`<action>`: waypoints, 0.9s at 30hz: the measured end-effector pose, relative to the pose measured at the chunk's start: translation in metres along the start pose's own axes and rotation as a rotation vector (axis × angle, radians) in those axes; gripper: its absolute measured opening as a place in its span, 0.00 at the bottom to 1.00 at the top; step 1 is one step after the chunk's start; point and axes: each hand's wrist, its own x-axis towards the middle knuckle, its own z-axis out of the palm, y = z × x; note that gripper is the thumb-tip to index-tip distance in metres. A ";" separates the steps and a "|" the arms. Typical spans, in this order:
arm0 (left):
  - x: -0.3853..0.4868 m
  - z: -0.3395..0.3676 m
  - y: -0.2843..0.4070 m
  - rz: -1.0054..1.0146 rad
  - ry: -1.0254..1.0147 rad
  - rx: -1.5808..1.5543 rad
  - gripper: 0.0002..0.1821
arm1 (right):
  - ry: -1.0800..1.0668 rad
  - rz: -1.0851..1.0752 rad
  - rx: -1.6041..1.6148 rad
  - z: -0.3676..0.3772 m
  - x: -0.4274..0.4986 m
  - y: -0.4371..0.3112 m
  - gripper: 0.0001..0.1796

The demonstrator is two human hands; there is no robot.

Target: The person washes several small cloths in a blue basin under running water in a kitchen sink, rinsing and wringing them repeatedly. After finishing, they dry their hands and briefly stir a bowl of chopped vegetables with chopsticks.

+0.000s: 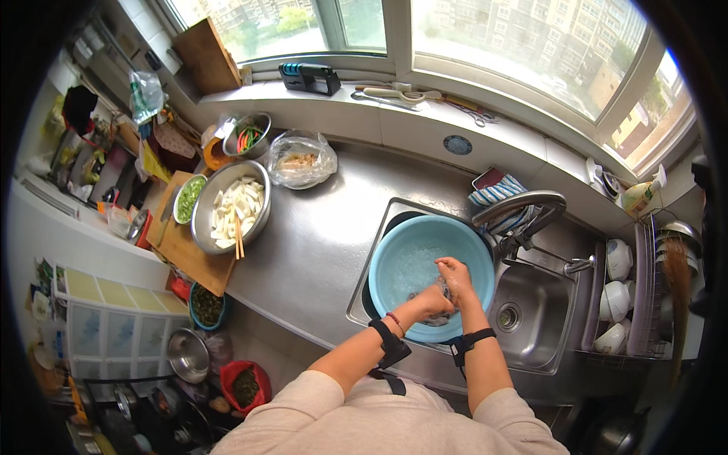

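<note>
A light blue plastic basin [392,239] with water in it sits in the left bowl of the steel sink [364,290]. Over the basin, my left hand [433,300] is closed around a wet greyish thing [437,322], perhaps a cloth. Part of it shows between the hands and part hangs below the left fist. My right hand [455,276] is just beyond the left, touching the same bundle with bent fingers. Its palm is hidden, so its hold on the bundle is unclear. The curved faucet [520,199] stands to the right of the basin.
The small right sink bowl [534,335] adjoins the basin. A dish rack with white bowls [615,301] stands farther right. At left, a steel bowl of white cut pieces [242,207] with chopsticks [239,236] overlaps a wooden board [190,250]. A striped cloth [500,190] lies behind the faucet.
</note>
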 end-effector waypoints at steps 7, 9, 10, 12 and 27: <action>0.005 0.010 -0.033 0.228 0.445 0.692 0.11 | 0.289 -0.140 -0.507 0.017 0.015 0.039 0.13; 0.006 0.009 -0.043 0.236 0.503 0.779 0.10 | 0.387 -0.126 -0.530 0.020 0.014 0.050 0.13; 0.007 0.008 -0.047 0.263 0.525 0.825 0.10 | 0.436 -0.105 -0.521 0.022 0.012 0.054 0.13; 0.009 0.004 -0.052 0.284 0.557 0.926 0.10 | 0.502 -0.035 -0.435 0.029 0.010 0.058 0.13; -0.027 -0.038 -0.015 0.467 0.467 0.740 0.17 | 0.176 0.136 0.081 0.019 -0.009 -0.029 0.14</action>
